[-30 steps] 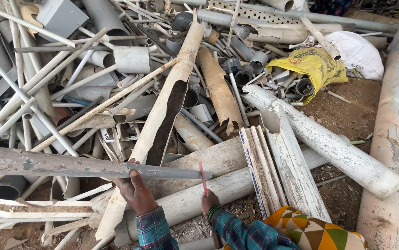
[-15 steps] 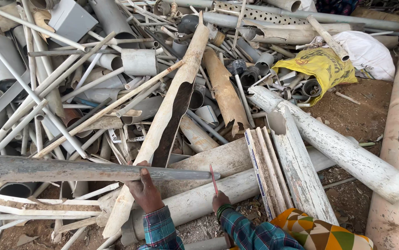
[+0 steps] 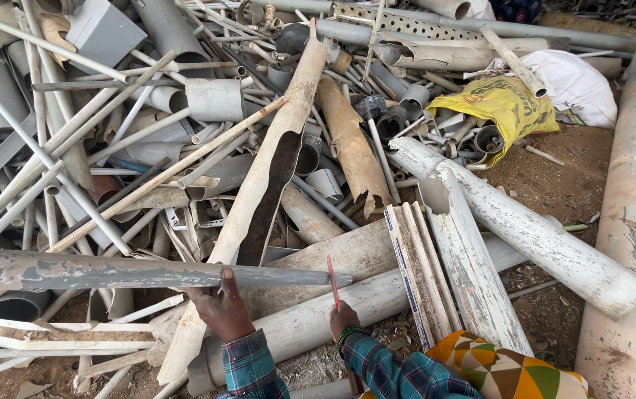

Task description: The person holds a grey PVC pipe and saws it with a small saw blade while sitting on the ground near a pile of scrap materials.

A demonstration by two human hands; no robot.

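- While your left hand (image 3: 222, 310) gripped the long grey pipe strip (image 3: 148, 271) near its right end, thumb pressed on top and fingers curled under, the strip lay level across the heap, running off the left edge of view.
- It looked stiff and fairly light, a split length of flaking plastic; held that near one end it would likely lever downward, so a hold nearer the middle would have balanced it better, and you would have had to mind the broken edges.
- Your right hand (image 3: 344, 319) was closed around a thin red stick (image 3: 332, 279), which stood upright with its tip just in front of the strip's pointed end.
- Directly under both hands lay a thick white pipe (image 3: 310, 318), slanting up to the right.
- Beyond the strip, a tan split pipe (image 3: 274, 155) with a dark inner face ran up the heap.
- To your right sat a bundle of flat white slats (image 3: 418, 266) and a large peeling white pipe (image 3: 525, 229).
- Farther back were a yellow sack (image 3: 506, 103) and a white bag (image 3: 576, 81), on bare brown ground (image 3: 576, 185).
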